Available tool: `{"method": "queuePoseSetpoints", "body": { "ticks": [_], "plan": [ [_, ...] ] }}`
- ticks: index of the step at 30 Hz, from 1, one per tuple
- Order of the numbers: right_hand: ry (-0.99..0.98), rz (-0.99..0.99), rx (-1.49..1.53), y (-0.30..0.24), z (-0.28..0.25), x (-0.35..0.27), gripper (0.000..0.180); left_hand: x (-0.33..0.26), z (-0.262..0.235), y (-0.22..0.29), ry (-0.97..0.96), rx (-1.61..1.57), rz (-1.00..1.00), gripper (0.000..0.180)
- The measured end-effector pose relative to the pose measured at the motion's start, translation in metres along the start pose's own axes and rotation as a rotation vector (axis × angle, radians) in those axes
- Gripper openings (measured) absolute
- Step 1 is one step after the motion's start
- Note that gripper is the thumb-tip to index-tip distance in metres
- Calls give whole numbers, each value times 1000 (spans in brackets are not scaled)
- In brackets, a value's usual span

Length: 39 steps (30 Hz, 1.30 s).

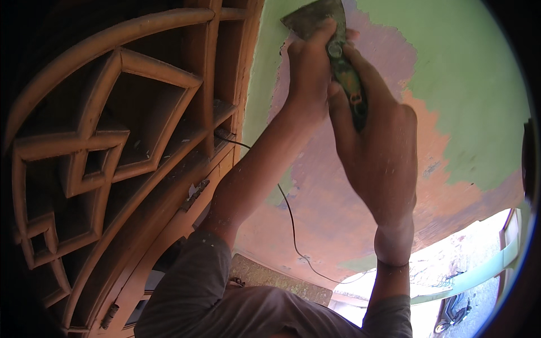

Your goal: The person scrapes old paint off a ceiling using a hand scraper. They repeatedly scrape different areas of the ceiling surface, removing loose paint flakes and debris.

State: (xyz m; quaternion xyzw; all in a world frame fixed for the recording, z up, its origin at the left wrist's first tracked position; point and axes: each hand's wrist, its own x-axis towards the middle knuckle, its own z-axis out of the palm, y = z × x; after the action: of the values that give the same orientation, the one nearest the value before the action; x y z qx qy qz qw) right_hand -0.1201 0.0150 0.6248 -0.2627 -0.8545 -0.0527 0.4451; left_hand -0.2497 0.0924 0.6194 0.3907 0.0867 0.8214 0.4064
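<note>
A paint scraper [347,79] with a wide, worn metal blade and a dark green, paint-marked handle is held up against the wall [360,186]. My right hand [380,135] is closed around its handle, the thumb along one side and the index finger stretched along the other. At the base of the blade, my left hand [310,70] grips the scraper with its thumb pressed on the metal. Fingertips show behind the blade's far side. Around the tool, green paint [479,96] ends in ragged edges, with mauve and orange-pink layers bared.
On the left stands a brown wooden frame [107,135] with an openwork square pattern and a curved rim. A thin dark cable [292,219] hangs from it across the wall. A door hinge [110,315] shows lower left. Bright daylight enters at the lower right.
</note>
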Motion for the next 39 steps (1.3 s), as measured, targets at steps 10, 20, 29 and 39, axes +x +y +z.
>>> {"method": "queuePoseSetpoints", "body": {
  "ticks": [10,20,29,39],
  "plan": [
    [60,-30,-65,-8,11,-4,39,5,-8,12,-12,-65,-116,28],
    [189,-161,108,11,9,-1,39,-1,-3,6,-94,-8,86,36],
    [179,58,502,56,-18,-59,30,-82,8,-17,-286,-68,-69,50],
    [159,-62,122,64,-19,-61,28,-102,-77,-10,-233,522,-109,59]
  ]
}}
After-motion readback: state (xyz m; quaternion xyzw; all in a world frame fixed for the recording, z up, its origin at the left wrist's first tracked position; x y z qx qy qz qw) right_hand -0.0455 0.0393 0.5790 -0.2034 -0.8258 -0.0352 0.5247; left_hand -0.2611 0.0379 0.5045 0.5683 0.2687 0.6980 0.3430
